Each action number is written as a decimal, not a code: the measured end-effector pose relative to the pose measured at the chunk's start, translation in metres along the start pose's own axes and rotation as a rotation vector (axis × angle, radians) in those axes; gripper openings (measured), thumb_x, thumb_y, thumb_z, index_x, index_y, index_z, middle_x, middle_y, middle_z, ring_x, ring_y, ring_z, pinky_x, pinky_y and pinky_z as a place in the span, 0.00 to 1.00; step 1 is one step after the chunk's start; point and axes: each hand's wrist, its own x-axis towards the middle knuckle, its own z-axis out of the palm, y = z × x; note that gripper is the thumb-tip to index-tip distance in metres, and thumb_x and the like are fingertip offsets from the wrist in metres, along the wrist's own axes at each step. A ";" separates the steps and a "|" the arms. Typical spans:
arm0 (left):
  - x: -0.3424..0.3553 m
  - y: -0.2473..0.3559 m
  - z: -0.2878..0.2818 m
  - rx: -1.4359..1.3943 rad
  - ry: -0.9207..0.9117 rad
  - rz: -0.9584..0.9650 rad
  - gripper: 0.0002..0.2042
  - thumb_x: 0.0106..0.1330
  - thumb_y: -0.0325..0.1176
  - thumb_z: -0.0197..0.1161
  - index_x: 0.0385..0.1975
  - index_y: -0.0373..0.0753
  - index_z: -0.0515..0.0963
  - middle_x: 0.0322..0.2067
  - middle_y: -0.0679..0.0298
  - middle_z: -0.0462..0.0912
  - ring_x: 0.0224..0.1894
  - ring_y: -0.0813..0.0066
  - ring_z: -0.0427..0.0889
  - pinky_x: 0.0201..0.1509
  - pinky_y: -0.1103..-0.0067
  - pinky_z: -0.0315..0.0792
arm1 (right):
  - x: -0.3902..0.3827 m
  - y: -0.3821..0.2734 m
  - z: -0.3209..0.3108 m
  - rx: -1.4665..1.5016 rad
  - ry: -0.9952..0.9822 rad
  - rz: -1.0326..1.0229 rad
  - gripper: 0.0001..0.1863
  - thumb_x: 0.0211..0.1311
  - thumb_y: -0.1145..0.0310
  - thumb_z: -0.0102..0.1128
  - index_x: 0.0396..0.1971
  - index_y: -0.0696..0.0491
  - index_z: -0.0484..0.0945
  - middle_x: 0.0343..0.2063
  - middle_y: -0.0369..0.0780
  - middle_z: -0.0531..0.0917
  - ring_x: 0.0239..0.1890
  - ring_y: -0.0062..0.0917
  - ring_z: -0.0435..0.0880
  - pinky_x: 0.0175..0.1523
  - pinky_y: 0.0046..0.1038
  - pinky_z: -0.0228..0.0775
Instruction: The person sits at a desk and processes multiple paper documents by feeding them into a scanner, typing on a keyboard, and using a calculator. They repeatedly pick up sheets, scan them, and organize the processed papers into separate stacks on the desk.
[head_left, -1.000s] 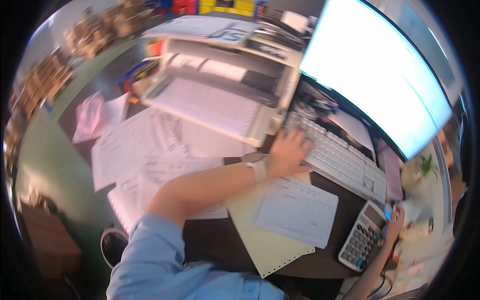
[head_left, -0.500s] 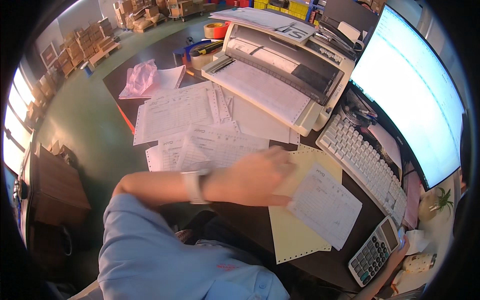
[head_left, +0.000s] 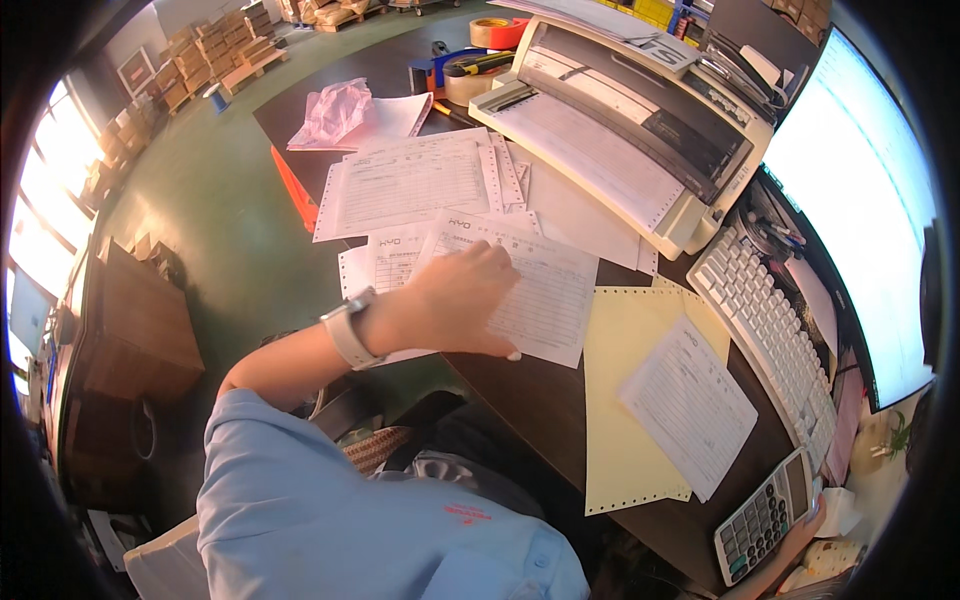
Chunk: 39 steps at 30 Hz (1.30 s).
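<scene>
Your left hand point(head_left: 455, 300), loosely open, is over the form point(head_left: 552, 290) on the dark desk point(head_left: 530, 405); your right hand point(head_left: 806, 528), well apart, is beside the calculator point(head_left: 765, 520), its grip hidden. Boxes point(head_left: 222, 52) stand beyond the green floor point(head_left: 235, 190).

Your light-blue cloth shirt point(head_left: 330, 500) looks matt, your rectangular white paper form point(head_left: 548, 295) smooth, your grey rectangular plastic calculator point(head_left: 764, 517) hard-surfaced

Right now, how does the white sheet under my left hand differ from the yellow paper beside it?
The white sheet carries printed lines, while the yellow paper looks plain where it shows. Your left hand is over the white sheet, whereas a smaller white slip lies on the yellow paper. The white sheet sits farther left than the yellow paper. Both are on the dark desk.
</scene>
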 end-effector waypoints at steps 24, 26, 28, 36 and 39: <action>-0.003 0.005 0.023 0.131 0.222 0.140 0.21 0.46 0.27 0.63 0.44 0.34 0.74 0.29 0.58 0.77 0.35 0.64 0.77 0.31 0.75 0.76 | -0.006 -0.029 -0.004 0.045 0.006 -0.095 0.25 0.57 0.80 0.42 0.57 0.61 0.64 0.56 0.46 0.69 0.61 0.37 0.63 0.68 0.32 0.47; -0.001 0.005 0.023 0.139 0.233 0.176 0.19 0.48 0.29 0.63 0.43 0.34 0.74 0.27 0.58 0.77 0.34 0.63 0.77 0.31 0.74 0.76 | -0.008 -0.025 -0.007 0.032 -0.003 -0.021 0.25 0.57 0.79 0.42 0.57 0.61 0.64 0.56 0.46 0.69 0.61 0.37 0.63 0.68 0.32 0.47; 0.001 0.004 0.014 0.099 0.221 0.216 0.15 0.52 0.32 0.63 0.39 0.34 0.73 0.26 0.60 0.77 0.33 0.63 0.77 0.33 0.74 0.75 | -0.013 -0.033 -0.008 0.021 -0.003 0.057 0.24 0.58 0.79 0.42 0.58 0.60 0.64 0.56 0.46 0.69 0.62 0.36 0.63 0.68 0.32 0.47; 0.000 -0.017 0.010 -0.113 0.200 0.176 0.09 0.55 0.29 0.59 0.35 0.37 0.76 0.28 0.57 0.78 0.34 0.59 0.78 0.37 0.70 0.74 | -0.012 -0.024 -0.007 -0.003 -0.017 0.016 0.24 0.58 0.80 0.42 0.57 0.61 0.64 0.57 0.45 0.68 0.62 0.36 0.62 0.68 0.32 0.47; 0.008 -0.044 -0.027 0.060 0.275 -0.109 0.06 0.56 0.29 0.58 0.32 0.36 0.75 0.24 0.55 0.77 0.27 0.54 0.77 0.33 0.69 0.73 | -0.015 -0.008 -0.006 0.031 -0.001 -0.009 0.24 0.58 0.80 0.42 0.57 0.61 0.64 0.56 0.46 0.68 0.62 0.36 0.63 0.68 0.32 0.47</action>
